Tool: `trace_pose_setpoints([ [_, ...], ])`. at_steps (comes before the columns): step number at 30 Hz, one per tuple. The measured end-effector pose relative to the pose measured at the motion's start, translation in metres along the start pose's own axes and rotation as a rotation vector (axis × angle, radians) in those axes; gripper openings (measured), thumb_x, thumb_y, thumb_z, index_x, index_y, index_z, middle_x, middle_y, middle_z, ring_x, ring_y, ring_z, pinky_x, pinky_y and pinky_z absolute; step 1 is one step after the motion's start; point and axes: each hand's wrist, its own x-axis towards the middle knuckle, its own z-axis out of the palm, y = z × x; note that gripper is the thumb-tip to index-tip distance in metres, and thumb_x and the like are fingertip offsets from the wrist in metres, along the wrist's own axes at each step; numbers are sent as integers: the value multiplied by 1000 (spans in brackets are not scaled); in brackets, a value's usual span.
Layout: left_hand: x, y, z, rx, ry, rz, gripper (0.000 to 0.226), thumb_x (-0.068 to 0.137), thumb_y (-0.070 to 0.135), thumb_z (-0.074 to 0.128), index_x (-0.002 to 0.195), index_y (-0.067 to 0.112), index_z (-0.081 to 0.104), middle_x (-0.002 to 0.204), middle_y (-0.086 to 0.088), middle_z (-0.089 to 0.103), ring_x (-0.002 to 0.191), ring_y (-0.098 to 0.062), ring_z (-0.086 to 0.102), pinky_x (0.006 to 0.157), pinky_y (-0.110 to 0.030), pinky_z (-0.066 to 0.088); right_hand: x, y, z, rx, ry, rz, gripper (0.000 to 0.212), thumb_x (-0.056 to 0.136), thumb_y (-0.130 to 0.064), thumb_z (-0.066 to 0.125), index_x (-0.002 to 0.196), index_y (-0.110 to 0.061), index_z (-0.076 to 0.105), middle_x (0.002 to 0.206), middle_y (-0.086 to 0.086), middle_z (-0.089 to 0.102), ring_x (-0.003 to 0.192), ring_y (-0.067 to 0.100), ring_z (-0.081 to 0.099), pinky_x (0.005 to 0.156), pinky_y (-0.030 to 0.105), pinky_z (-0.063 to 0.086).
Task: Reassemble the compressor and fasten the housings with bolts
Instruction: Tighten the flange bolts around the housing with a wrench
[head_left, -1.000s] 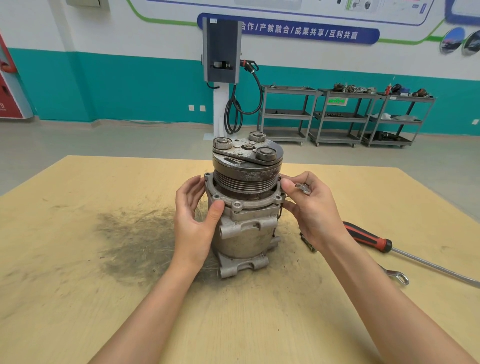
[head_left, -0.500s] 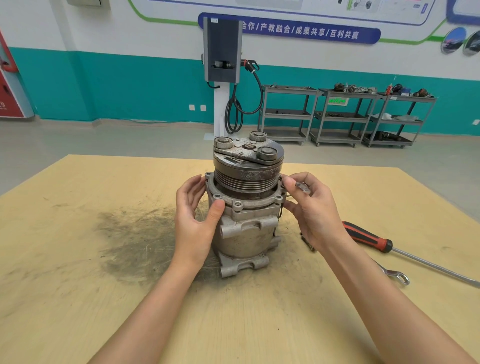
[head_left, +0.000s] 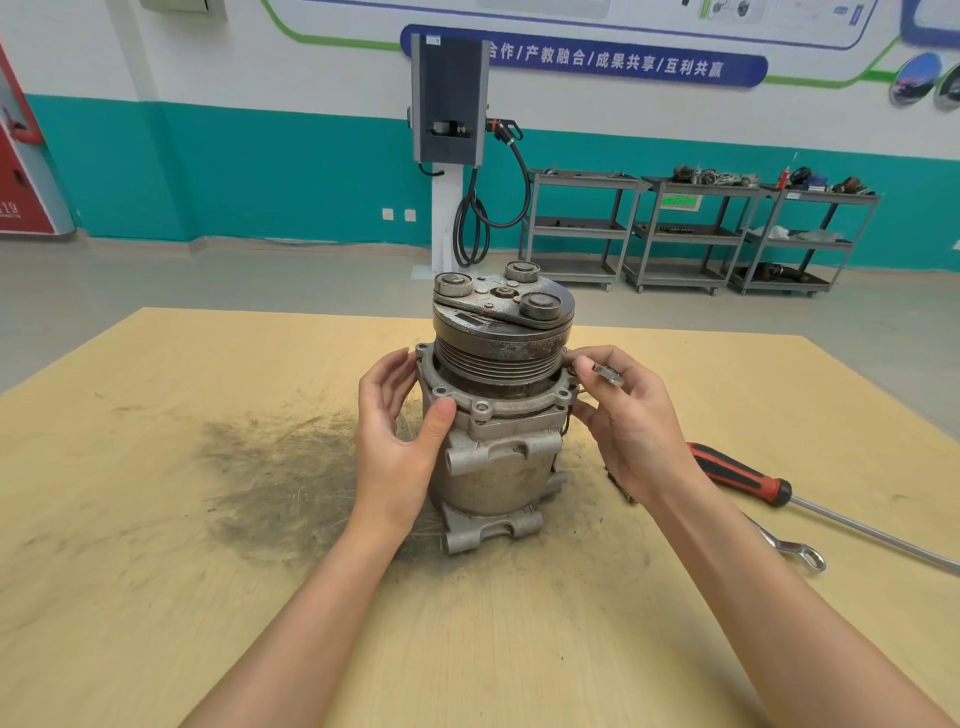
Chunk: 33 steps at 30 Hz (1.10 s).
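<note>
A grey metal compressor (head_left: 493, 467) stands upright on the wooden table (head_left: 156, 571), its rusty grooved pulley and clutch plate (head_left: 504, 312) on top. My left hand (head_left: 400, 441) cups the left side of the body, thumb pressed on the front housing flange (head_left: 483, 408). My right hand (head_left: 628, 426) is at the flange's right edge, fingertips pinching at a bolt hole there. A small metal bolt (head_left: 607, 374) shows between its curled fingers. Whether a bolt sits in the hole under the fingertips is hidden.
A red-and-black-handled screwdriver (head_left: 748, 480) with a long shaft lies to the right, a ring spanner (head_left: 795, 551) in front of it. A dark greasy smear (head_left: 280, 467) covers the table left of the compressor. Grey trolleys (head_left: 691, 234) and a charging post (head_left: 449, 130) stand beyond.
My right hand's fingertips have shifted slightly at the flange's right edge. My left hand and the compressor have stayed in place.
</note>
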Motion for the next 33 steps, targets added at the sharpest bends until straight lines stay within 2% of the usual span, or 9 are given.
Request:
trace_pose_setpoints([
  [4, 0, 1, 1, -1, -1, 3, 68, 73, 60, 73, 128, 33, 44, 135, 9, 54, 130, -6, 51, 110, -21, 39, 1, 0, 2, -18, 30, -1, 8, 93, -4, 58, 86, -8, 59, 99, 16, 66, 90, 24, 62, 89, 44, 51],
  [6, 0, 0, 1, -3, 1, 1, 63, 75, 53, 72, 127, 32, 44, 135, 9, 54, 130, -6, 51, 109, -21, 39, 2, 0, 3, -20, 64, 2, 9, 91, -3, 60, 85, -8, 57, 103, 18, 64, 91, 25, 62, 91, 47, 51],
  [10, -1, 1, 1, -2, -2, 1, 61, 76, 48, 70, 128, 30, 44, 135, 9, 54, 130, -5, 51, 109, -20, 39, 0, -1, 1, 35, 13, -12, 9, 86, -15, 60, 89, -6, 60, 97, 11, 67, 93, 22, 63, 87, 41, 52],
  [13, -1, 1, 1, -8, 0, 0, 63, 76, 47, 70, 129, 27, 44, 134, 9, 54, 129, -4, 51, 107, -19, 39, -1, -2, 1, 16, 9, -22, 8, 94, -6, 54, 88, -5, 60, 97, 12, 67, 95, 24, 62, 89, 44, 51],
  [18, 0, 2, 1, -3, 0, -4, 64, 76, 48, 70, 129, 26, 43, 134, 10, 54, 129, -4, 51, 107, -17, 39, 1, -2, 5, 11, 83, 12, 15, 92, 1, 58, 81, -8, 53, 116, 27, 63, 96, 29, 63, 94, 51, 49],
  [23, 0, 2, 1, -1, -2, -9, 66, 76, 48, 70, 131, 24, 43, 135, 10, 54, 130, -5, 51, 107, -18, 39, 0, 0, 0, 36, 8, -13, 5, 92, -8, 56, 91, -5, 60, 99, 13, 67, 96, 25, 62, 91, 47, 49],
  [26, 0, 2, 1, 4, -2, -9, 68, 76, 48, 70, 132, 22, 43, 135, 9, 54, 130, -6, 51, 109, -21, 39, 0, 0, 2, -5, 22, -9, 7, 93, -6, 56, 88, -5, 59, 101, 18, 65, 94, 28, 60, 95, 52, 48],
  [30, 0, 3, 1, 3, 0, -9, 67, 75, 48, 70, 131, 22, 43, 135, 8, 54, 130, -6, 51, 110, -22, 39, 3, -1, 4, -18, 66, 2, 13, 92, 0, 59, 81, -8, 57, 115, 25, 64, 95, 28, 63, 96, 54, 48],
  [33, 0, 3, 1, 8, 0, -13, 67, 75, 49, 70, 131, 24, 43, 135, 9, 54, 130, -5, 51, 109, -20, 39, 3, -1, 0, -11, 36, 5, 6, 90, -5, 61, 84, -7, 60, 107, 19, 67, 94, 27, 61, 95, 53, 48],
])
